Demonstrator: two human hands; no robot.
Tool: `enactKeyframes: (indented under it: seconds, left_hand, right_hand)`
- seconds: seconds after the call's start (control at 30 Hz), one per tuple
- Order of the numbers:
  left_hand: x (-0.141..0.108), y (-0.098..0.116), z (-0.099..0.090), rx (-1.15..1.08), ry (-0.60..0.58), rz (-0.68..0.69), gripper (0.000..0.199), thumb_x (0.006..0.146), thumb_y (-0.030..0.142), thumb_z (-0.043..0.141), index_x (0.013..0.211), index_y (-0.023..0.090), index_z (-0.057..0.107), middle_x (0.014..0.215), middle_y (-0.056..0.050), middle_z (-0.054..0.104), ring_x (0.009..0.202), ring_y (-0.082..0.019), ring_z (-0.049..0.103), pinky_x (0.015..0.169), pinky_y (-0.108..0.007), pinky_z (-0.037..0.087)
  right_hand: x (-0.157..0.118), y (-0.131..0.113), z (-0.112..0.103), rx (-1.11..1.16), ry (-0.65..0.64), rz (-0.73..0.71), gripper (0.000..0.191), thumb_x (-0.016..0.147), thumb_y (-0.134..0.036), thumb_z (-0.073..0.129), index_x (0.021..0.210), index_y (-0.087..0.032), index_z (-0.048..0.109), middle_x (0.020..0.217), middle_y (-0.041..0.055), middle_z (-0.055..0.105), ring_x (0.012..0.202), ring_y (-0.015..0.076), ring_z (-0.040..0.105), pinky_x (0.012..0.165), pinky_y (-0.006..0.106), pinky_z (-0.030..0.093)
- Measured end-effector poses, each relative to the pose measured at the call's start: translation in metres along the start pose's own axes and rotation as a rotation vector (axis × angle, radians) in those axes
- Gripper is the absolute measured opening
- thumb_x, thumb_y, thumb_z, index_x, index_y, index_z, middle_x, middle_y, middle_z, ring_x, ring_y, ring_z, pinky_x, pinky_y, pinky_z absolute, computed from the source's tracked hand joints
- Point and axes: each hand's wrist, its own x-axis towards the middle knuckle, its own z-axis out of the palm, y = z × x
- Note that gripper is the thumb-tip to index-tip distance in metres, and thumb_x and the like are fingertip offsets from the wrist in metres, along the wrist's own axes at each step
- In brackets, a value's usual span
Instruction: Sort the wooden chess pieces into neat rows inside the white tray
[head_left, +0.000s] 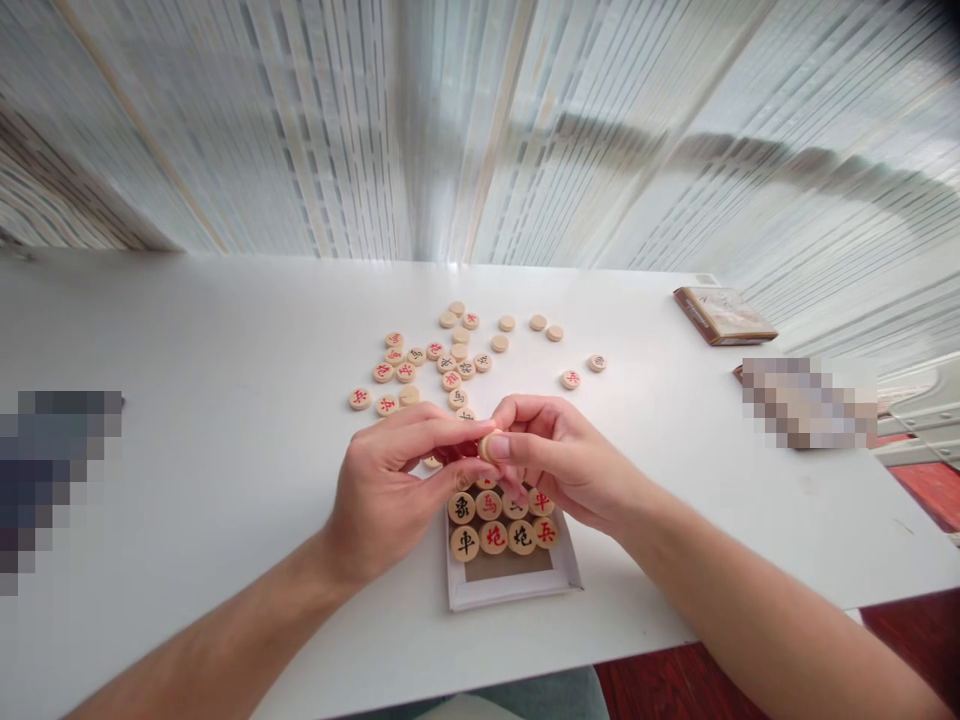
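Note:
Over the far end of a shallow white box (510, 590), my right hand (566, 455) pinches a round wooden xiangqi piece (488, 443) between thumb and fingers. My left hand (390, 475) is curved in from the other side, its thumb and fingertips closed on the same piece. Which character the piece carries cannot be made out. Below the hands, several pieces lie face up in rows in the box, among them a black chariot piece (464, 544) and a red cannon piece (493, 538). My hands hide the box's far part.
Loose xiangqi pieces (405, 372) are scattered beyond my hands on the white table (225, 350), some face down. A flat brown box (727, 315) lies at the far right, near a blurred-out item (806, 402). Striped curtains (450, 130) hang behind the table.

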Motion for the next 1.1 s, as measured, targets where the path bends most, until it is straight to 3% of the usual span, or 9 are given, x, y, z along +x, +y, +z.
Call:
enactKeyframes:
  seconds: [0.47, 0.8, 1.1]
  left_hand:
    - [-0.0002, -0.0011, 0.0001, -0.025, 0.007, -0.004, 0.033, 0.083, 0.023, 0.092, 0.113, 0.035, 0.087, 0.085, -0.002, 0.078, 0.077, -0.015, 0.068, 0.069, -0.025, 0.059]
    - [0.0007, 0.0009, -0.0015, -0.018, 0.002, -0.005, 0.026, 0.083, 0.037, 0.092, 0.108, 0.032, 0.088, 0.082, -0.005, 0.079, 0.073, -0.017, 0.068, 0.064, -0.028, 0.055]
    - [-0.0018, 0.0010, -0.0010, -0.125, -0.020, -0.100, 0.029, 0.083, 0.023, 0.092, 0.111, 0.031, 0.087, 0.086, -0.003, 0.076, 0.075, -0.015, 0.071, 0.069, -0.026, 0.064]
  right_hand:
    - [-0.0010, -0.0032, -0.0011, 0.011, -0.003, 0.012, 0.009, 0.079, -0.018, 0.083, 0.081, -0.015, 0.075, 0.057, -0.0018, 0.070, 0.046, 0.0078, 0.059, 0.049, 0.018, 0.051]
    - [-0.0011, -0.0005, -0.0036, -0.005, -0.062, 0.033, 0.033, 0.071, -0.029, 0.099, 0.081, -0.015, 0.071, 0.061, -0.0027, 0.070, 0.047, 0.0074, 0.061, 0.046, 0.017, 0.050]
    - [-0.0014, -0.0023, -0.0047, -0.013, -0.047, -0.011, 0.030, 0.071, -0.025, 0.099, 0.086, -0.015, 0.075, 0.064, -0.0014, 0.074, 0.048, 0.0081, 0.065, 0.048, 0.017, 0.055]
